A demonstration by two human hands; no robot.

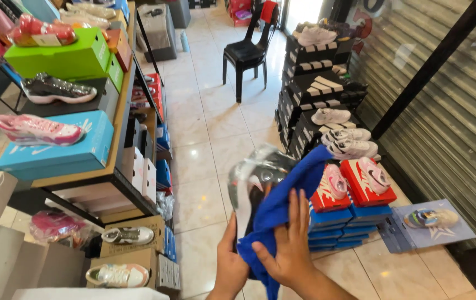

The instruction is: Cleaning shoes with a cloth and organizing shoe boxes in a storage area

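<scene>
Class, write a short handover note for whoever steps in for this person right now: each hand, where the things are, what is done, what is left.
Left hand: holds the plastic-wrapped shoe from below.
Right hand: presses a blue cloth flat against the shoe.
Both are held over the tiled floor, between the shoe rack and the stacked boxes.
Done: cloth is on the shoe.
Left: cannot tell how much is wiped.

Wrapped shoe — blue cloth
</scene>
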